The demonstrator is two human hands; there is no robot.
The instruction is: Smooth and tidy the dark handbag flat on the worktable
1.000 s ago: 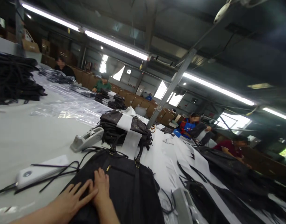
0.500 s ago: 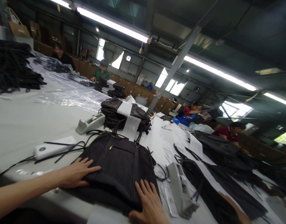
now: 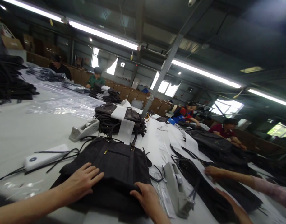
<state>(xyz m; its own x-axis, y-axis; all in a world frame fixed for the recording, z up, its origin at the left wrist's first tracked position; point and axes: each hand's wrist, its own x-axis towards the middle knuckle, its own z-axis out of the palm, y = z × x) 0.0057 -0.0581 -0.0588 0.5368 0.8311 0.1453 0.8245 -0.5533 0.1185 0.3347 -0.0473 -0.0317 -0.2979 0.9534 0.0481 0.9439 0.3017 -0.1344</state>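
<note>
Dark fabric bag (image 3: 115, 165), flat on the desk (image 3: 21, 133), handles far side.
Soft, limp, probably light; best gripped at near edge. Left hand (image 3: 81, 182) spread flat on it; right hand (image 3: 145, 197) curled over near edge.

Head camera looks forward, tilted, low and close over the table (image 3: 21, 130).

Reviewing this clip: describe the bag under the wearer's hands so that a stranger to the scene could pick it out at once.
On the long white table, look at the near edge, in front of the banded stack of dark bags. The dark bag lies flat there alone, with the left hand spread on it and the right hand at its near edge. Unlike its neighbours, it shows a small gold zip pull and no paper band.
</note>
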